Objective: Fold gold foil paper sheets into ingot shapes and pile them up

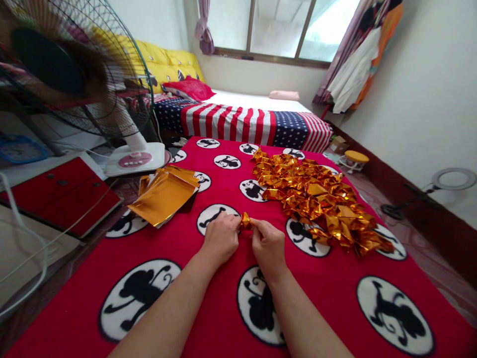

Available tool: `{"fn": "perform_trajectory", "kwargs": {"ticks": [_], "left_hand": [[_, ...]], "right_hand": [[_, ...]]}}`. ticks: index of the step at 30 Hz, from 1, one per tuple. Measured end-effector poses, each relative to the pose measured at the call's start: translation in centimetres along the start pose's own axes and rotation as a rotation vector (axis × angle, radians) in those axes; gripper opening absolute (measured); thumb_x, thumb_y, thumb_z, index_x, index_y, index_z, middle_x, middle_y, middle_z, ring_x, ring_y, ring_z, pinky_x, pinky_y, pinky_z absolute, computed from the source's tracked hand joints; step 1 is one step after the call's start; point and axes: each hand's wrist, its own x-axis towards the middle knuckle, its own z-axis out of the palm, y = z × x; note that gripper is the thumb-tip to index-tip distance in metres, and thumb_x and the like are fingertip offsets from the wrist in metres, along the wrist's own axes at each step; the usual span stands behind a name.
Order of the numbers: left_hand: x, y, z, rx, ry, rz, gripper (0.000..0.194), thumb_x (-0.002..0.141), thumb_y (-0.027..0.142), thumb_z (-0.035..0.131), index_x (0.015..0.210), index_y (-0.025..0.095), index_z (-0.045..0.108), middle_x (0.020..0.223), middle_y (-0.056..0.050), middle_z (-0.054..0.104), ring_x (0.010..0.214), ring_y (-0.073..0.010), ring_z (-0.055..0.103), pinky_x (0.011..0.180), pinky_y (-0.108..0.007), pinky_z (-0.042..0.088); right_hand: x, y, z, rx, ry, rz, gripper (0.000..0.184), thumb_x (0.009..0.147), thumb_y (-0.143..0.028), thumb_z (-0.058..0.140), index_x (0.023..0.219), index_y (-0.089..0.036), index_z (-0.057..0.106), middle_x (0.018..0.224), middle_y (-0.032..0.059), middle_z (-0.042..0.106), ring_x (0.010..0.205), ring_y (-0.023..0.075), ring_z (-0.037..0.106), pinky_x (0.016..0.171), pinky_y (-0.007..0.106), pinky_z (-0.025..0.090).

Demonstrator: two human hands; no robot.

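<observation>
Between my two hands, over the red cloth, is a small folded gold foil paper ingot. My left hand pinches its left end, and my right hand pinches the right end. Both sets of fingers are closed, and the fingertips partly hide the ends of the piece. Left of my hands lies a stack of flat gold foil sheets. To the right spreads a large pile of folded gold foil ingots.
A spinning fan stands at the left, beside a red-fronted cabinet with a loose white cable. Behind the table is a bed with a flag-patterned cover. A stool and a ring light stand at the right.
</observation>
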Motion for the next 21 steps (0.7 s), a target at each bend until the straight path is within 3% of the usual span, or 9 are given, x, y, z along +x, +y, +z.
{"fn": "perform_trajectory", "kwargs": {"ticks": [4, 10, 16, 21], "left_hand": [[0.1, -0.2, 0.0, -0.034, 0.012, -0.008, 0.021, 0.090, 0.019, 0.043, 0.088, 0.021, 0.064, 0.091, -0.005, 0.069, 0.094, -0.0226, 0.058, 0.072, -0.032, 0.038], [0.8, -1.3, -0.7, -0.283, -0.062, -0.164, 0.036, 0.095, 0.034, 0.036, 0.082, 0.023, 0.066, 0.084, -0.003, 0.071, 0.080, -0.0186, 0.062, 0.063, -0.029, 0.032], [0.8, -1.3, -0.9, -0.301, -0.022, -0.236, 0.037, 0.093, 0.045, 0.038, 0.085, 0.024, 0.068, 0.080, -0.003, 0.072, 0.076, -0.0202, 0.063, 0.060, -0.028, 0.029], [0.8, -1.3, -0.5, -0.260, -0.003, -0.218, 0.034, 0.093, 0.038, 0.039, 0.090, 0.025, 0.070, 0.084, -0.004, 0.073, 0.081, -0.0208, 0.065, 0.062, -0.028, 0.031]], "right_hand": [[0.1, 0.1, 0.1, 0.049, 0.014, 0.065, 0.026, 0.084, -0.011, 0.048, 0.091, -0.017, 0.073, 0.080, 0.0073, 0.073, 0.071, 0.0189, 0.069, 0.068, 0.028, 0.052], [1.0, 0.6, 0.0, 0.354, 0.029, 0.549, 0.014, 0.075, -0.026, 0.059, 0.081, -0.016, 0.069, 0.055, 0.0000, 0.064, 0.042, 0.0136, 0.055, 0.041, 0.023, 0.041], [1.6, 0.4, -0.7, 0.450, -0.046, 0.633, 0.012, 0.069, -0.026, 0.062, 0.071, -0.015, 0.066, 0.049, -0.0012, 0.061, 0.037, 0.0097, 0.046, 0.037, 0.020, 0.033], [1.6, 0.2, -0.9, 0.488, -0.052, 0.647, 0.017, 0.068, -0.032, 0.066, 0.072, -0.015, 0.067, 0.050, -0.0007, 0.061, 0.037, 0.0096, 0.047, 0.037, 0.020, 0.033]]}}
